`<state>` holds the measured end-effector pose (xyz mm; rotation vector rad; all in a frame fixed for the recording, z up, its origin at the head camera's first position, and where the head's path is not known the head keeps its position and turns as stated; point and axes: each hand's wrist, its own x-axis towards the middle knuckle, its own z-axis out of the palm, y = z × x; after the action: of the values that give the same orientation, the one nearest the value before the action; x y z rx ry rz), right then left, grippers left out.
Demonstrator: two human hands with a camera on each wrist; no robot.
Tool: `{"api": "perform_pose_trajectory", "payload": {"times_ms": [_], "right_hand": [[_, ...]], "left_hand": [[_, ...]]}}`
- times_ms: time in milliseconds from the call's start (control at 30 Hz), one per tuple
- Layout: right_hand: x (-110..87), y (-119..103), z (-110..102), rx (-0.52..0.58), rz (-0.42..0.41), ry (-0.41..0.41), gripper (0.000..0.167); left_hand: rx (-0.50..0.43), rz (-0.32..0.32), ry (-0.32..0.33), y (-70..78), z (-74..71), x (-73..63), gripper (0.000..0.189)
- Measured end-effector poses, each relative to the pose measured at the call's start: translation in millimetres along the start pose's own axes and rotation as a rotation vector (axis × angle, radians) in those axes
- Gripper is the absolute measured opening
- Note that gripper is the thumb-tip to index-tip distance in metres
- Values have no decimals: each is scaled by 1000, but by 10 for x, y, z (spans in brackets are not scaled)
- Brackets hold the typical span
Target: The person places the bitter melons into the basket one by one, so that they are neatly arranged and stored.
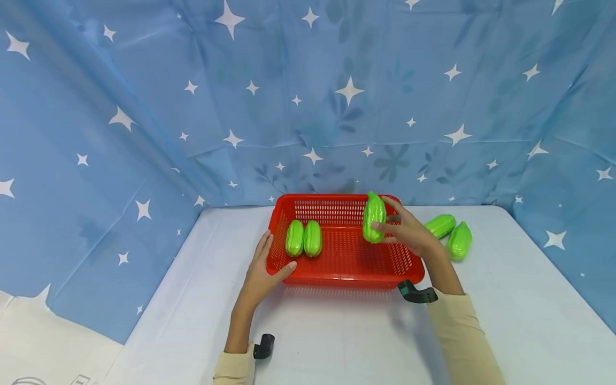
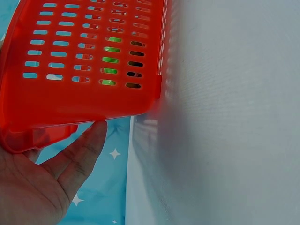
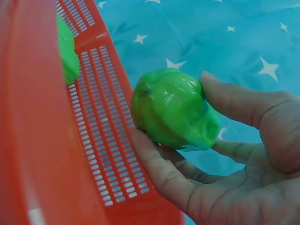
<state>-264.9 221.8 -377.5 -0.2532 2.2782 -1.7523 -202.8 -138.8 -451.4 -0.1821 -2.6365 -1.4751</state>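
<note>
1. Your R hand (image 1: 409, 231) pinches a veg (image 1: 374, 218) btwn thumb & fingers at the red basket's (image 1: 337, 277) R part; gripped by its sides, prob. to keep the underside free.
2. Your L hand (image 1: 260, 278), fingers spread, touches the basket's front-L corner, prob. to steady it.
3. Inside pair (image 1: 313, 239) lies side by side nr L hand, prob. to save space; outside pair (image 1: 460, 241) on worktop (image 1: 337, 337), right of R hand.

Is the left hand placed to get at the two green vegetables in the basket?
Probably yes: the left hand is at the left end of the red basket, near the two green vegetables, and nothing covers them from above; only the rim seems in the way.
</note>
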Motion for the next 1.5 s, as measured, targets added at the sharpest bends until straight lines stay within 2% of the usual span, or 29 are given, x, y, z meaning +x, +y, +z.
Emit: {"api": "perform_pose_trajectory", "payload": {"times_ms": [233, 467, 700, 1133, 1500], "right_hand": [[167, -71, 156, 11, 53, -93, 89], [304, -91, 273, -20, 126, -131, 87], [405, -129, 363, -39, 156, -176, 89], [530, -160, 486, -63, 234, -199, 88], [644, -136, 539, -38, 310, -227, 91]], "left_hand": [[5, 7, 3, 7, 4, 5, 99], [-1, -3, 8, -8, 15, 2, 101], [1, 17, 9, 2, 5, 19, 99], [-5, 11, 12, -17, 15, 15, 101], [4, 15, 17, -12, 15, 14, 99]]}}
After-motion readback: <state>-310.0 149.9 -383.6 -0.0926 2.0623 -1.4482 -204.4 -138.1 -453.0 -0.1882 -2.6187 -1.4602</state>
